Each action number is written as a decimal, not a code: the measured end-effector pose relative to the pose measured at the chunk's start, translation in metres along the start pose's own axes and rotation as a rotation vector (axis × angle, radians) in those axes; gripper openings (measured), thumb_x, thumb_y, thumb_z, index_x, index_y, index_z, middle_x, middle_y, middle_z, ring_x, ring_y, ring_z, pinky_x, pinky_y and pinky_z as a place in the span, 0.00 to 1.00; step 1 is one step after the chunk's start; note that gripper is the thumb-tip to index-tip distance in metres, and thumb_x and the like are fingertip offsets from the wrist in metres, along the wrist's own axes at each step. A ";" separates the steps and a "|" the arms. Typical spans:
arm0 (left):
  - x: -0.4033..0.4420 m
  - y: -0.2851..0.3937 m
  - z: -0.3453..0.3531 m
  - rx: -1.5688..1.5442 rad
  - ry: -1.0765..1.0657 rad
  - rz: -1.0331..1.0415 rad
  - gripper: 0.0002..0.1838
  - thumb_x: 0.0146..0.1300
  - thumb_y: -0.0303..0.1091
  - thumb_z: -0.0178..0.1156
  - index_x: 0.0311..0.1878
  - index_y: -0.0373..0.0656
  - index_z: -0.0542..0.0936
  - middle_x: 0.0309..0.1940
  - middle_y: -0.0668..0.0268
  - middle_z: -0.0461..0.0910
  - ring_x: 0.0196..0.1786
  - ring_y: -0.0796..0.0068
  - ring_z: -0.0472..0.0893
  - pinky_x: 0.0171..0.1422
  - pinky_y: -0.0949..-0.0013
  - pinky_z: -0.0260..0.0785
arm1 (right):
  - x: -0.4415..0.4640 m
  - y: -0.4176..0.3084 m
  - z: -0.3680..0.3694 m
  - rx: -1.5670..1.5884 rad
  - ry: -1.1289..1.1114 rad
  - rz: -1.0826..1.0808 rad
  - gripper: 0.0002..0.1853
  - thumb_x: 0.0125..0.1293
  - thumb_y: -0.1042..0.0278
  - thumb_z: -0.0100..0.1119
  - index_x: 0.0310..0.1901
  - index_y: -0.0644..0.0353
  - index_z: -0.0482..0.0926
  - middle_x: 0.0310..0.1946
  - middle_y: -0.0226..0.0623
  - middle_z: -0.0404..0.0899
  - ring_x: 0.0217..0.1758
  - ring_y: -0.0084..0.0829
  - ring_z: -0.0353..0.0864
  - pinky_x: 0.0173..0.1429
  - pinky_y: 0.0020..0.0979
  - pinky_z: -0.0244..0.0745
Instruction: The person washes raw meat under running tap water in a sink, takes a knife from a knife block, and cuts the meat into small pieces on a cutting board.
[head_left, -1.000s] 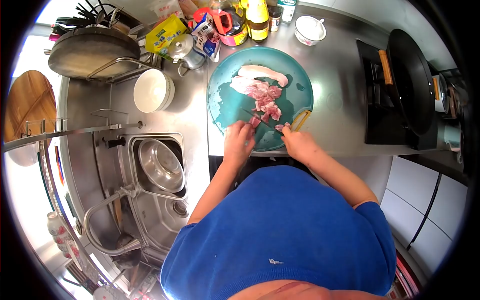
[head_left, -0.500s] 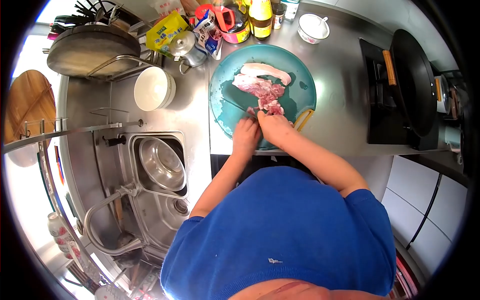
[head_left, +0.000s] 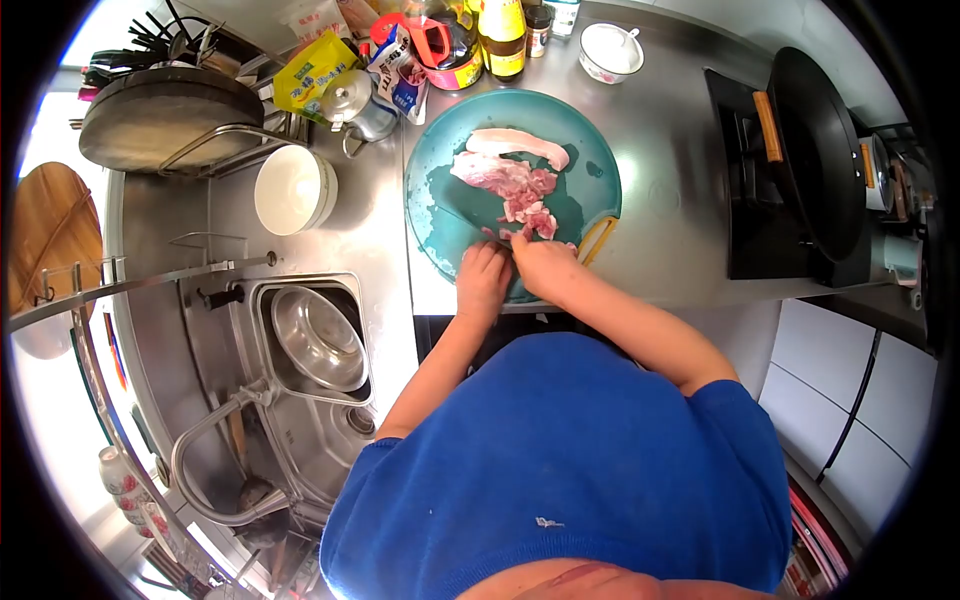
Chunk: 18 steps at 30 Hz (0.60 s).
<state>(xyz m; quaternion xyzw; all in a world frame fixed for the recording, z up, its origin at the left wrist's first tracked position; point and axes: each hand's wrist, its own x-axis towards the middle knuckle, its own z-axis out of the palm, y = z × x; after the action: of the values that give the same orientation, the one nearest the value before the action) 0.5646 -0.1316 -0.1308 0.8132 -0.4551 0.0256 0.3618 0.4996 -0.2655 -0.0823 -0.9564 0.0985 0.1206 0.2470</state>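
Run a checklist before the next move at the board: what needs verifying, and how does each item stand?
1. Round board resting on the counter: ok.
2. Meat pieces on the board: ok.
3. All meat in small pieces: not ok, a long pale strip remains.
4. Left hand's fingertips safe from any blade: cannot tell, hands too close.
5. Right hand's grip: cannot tell, fingers hidden.

R hand [head_left: 543, 268] nearer L hand [head_left: 484, 276].
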 end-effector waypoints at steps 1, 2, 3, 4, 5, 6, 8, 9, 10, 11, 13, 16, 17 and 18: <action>0.001 0.001 -0.001 0.010 0.006 0.002 0.12 0.47 0.21 0.64 0.38 0.37 0.79 0.41 0.59 0.77 0.46 0.58 0.76 0.49 0.62 0.71 | 0.006 -0.004 -0.004 0.030 -0.032 0.014 0.09 0.57 0.77 0.48 0.40 0.67 0.66 0.24 0.52 0.80 0.33 0.49 0.83 0.37 0.43 0.78; 0.002 0.001 -0.002 0.018 0.010 0.008 0.12 0.46 0.21 0.64 0.38 0.37 0.79 0.41 0.60 0.77 0.46 0.58 0.76 0.49 0.63 0.71 | 0.006 -0.002 -0.004 0.061 -0.026 0.032 0.07 0.59 0.76 0.49 0.39 0.65 0.66 0.24 0.52 0.80 0.33 0.50 0.83 0.36 0.44 0.77; 0.002 0.002 -0.004 0.018 0.012 0.014 0.12 0.46 0.21 0.64 0.38 0.37 0.79 0.41 0.60 0.77 0.46 0.58 0.76 0.49 0.63 0.71 | -0.001 0.001 -0.006 0.060 -0.020 0.033 0.07 0.59 0.76 0.49 0.39 0.65 0.66 0.24 0.52 0.80 0.33 0.50 0.83 0.36 0.44 0.77; 0.001 0.003 -0.006 0.020 0.002 0.000 0.12 0.47 0.21 0.64 0.38 0.38 0.79 0.41 0.60 0.77 0.46 0.58 0.76 0.48 0.63 0.71 | -0.013 0.004 -0.011 0.047 -0.018 0.024 0.06 0.60 0.74 0.49 0.38 0.65 0.66 0.24 0.52 0.80 0.32 0.50 0.82 0.37 0.44 0.77; 0.001 0.004 -0.006 0.022 -0.006 -0.020 0.12 0.47 0.21 0.64 0.38 0.38 0.79 0.41 0.60 0.77 0.46 0.59 0.76 0.48 0.64 0.71 | -0.024 0.008 -0.017 0.032 -0.020 0.013 0.06 0.62 0.73 0.48 0.38 0.64 0.66 0.25 0.52 0.80 0.32 0.50 0.82 0.37 0.44 0.77; 0.004 0.007 -0.007 0.020 0.000 -0.024 0.12 0.47 0.21 0.64 0.38 0.38 0.79 0.41 0.60 0.77 0.46 0.59 0.76 0.48 0.64 0.71 | -0.032 0.014 -0.022 0.025 -0.023 0.010 0.06 0.62 0.73 0.48 0.38 0.64 0.66 0.25 0.52 0.80 0.32 0.50 0.82 0.37 0.44 0.77; 0.010 0.015 -0.010 0.022 0.087 0.039 0.12 0.48 0.21 0.63 0.38 0.38 0.79 0.40 0.61 0.77 0.45 0.60 0.76 0.47 0.63 0.71 | -0.045 0.024 -0.027 0.086 0.026 0.088 0.10 0.68 0.65 0.48 0.39 0.63 0.64 0.23 0.52 0.79 0.29 0.54 0.80 0.34 0.49 0.73; 0.012 0.016 -0.007 0.021 0.084 0.037 0.12 0.48 0.21 0.63 0.38 0.38 0.79 0.40 0.61 0.77 0.45 0.60 0.76 0.47 0.63 0.71 | -0.046 0.027 -0.026 0.087 0.023 0.089 0.10 0.68 0.65 0.48 0.39 0.63 0.64 0.23 0.52 0.79 0.29 0.54 0.80 0.34 0.49 0.73; 0.017 0.015 -0.001 -0.009 0.055 0.073 0.11 0.47 0.22 0.63 0.37 0.38 0.78 0.39 0.62 0.77 0.43 0.61 0.76 0.44 0.63 0.71 | -0.044 0.032 -0.024 0.039 -0.022 0.099 0.09 0.67 0.65 0.49 0.38 0.63 0.64 0.23 0.52 0.78 0.29 0.54 0.80 0.34 0.49 0.73; 0.022 0.014 0.006 -0.039 0.029 0.110 0.10 0.46 0.22 0.63 0.35 0.38 0.78 0.37 0.63 0.77 0.40 0.62 0.76 0.41 0.62 0.71 | -0.041 0.036 -0.024 -0.011 -0.065 0.108 0.09 0.66 0.66 0.49 0.38 0.62 0.64 0.23 0.53 0.78 0.30 0.54 0.80 0.35 0.49 0.73; 0.023 0.011 0.014 -0.023 0.030 0.129 0.09 0.45 0.22 0.62 0.33 0.38 0.78 0.36 0.64 0.77 0.38 0.63 0.76 0.38 0.64 0.71 | -0.035 0.039 -0.019 -0.010 -0.069 0.096 0.09 0.66 0.66 0.49 0.38 0.62 0.64 0.23 0.53 0.78 0.30 0.54 0.80 0.35 0.50 0.73; 0.022 0.007 0.020 -0.007 -0.036 0.110 0.11 0.44 0.20 0.62 0.35 0.38 0.80 0.36 0.63 0.78 0.38 0.61 0.76 0.42 0.64 0.71 | -0.015 0.036 -0.018 0.000 -0.073 0.066 0.07 0.63 0.70 0.49 0.38 0.64 0.66 0.26 0.53 0.79 0.33 0.52 0.81 0.36 0.47 0.75; 0.021 0.005 0.020 0.003 -0.021 0.114 0.11 0.44 0.20 0.61 0.34 0.38 0.80 0.37 0.63 0.79 0.38 0.61 0.76 0.42 0.64 0.72 | -0.006 0.032 -0.016 0.009 -0.074 0.047 0.06 0.60 0.73 0.48 0.38 0.65 0.67 0.28 0.53 0.80 0.35 0.50 0.82 0.38 0.45 0.77; 0.020 0.005 0.020 0.014 -0.003 0.120 0.10 0.44 0.20 0.61 0.34 0.38 0.80 0.37 0.63 0.79 0.38 0.61 0.76 0.42 0.64 0.72 | 0.004 0.027 -0.012 0.016 -0.080 0.047 0.06 0.60 0.73 0.48 0.38 0.65 0.67 0.28 0.53 0.80 0.35 0.50 0.82 0.38 0.45 0.77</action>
<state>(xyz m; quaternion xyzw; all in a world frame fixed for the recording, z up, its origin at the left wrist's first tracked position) 0.5669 -0.1595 -0.1354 0.7870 -0.5034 0.0490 0.3532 0.4985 -0.2955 -0.0854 -0.9463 0.1118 0.1635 0.2556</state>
